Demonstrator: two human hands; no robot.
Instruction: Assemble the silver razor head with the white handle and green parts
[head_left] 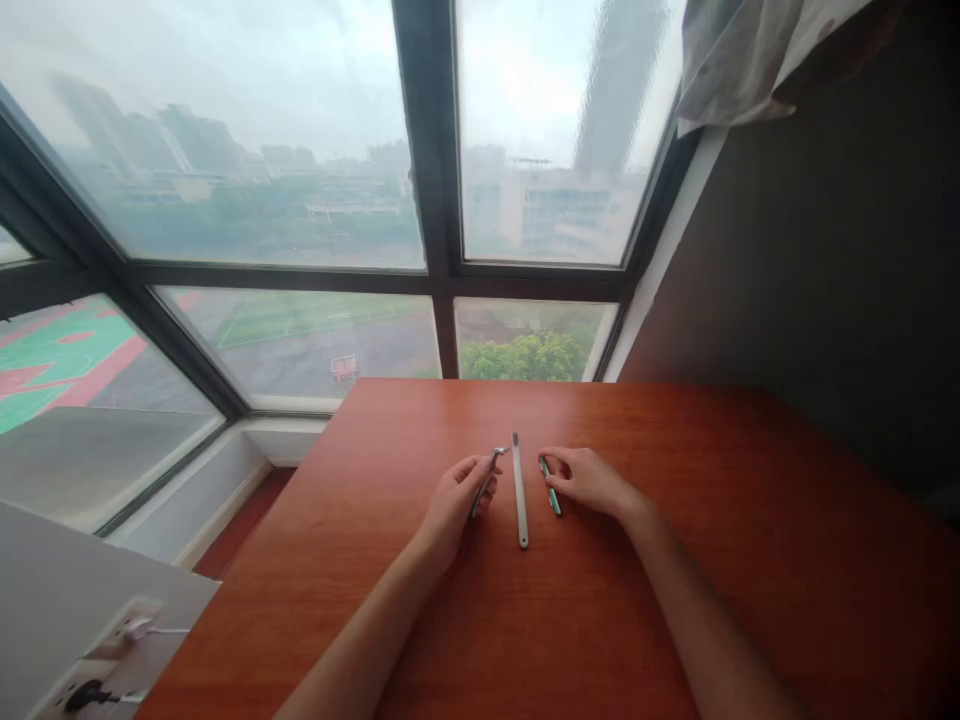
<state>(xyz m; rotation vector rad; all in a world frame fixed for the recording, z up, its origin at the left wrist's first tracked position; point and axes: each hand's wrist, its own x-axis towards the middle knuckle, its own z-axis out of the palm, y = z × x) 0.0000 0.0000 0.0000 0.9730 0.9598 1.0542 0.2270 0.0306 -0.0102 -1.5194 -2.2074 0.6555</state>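
Observation:
My left hand [456, 500] is closed round a slim dark metal tool [490, 468] with a shiny, bent head, whose exact kind I cannot make out. Just to its right, on the reddish-brown table [360, 620], lies a long, narrow, pale grey toothbrush-like stick [520, 495] with a dark far end and a small hole at the near end. Neither hand touches it. My right hand [581, 475] has its thumb and fingertips on a green pen [553, 497] with dark ends, which lies slanted at the tabletop.
Large windows with dark frames [442, 200] rise behind the table's far edge. On the right stands a dark wall [810, 260], with a hanging cloth [750, 60] above. Wall sockets with plugs [90, 695] are at the lower left.

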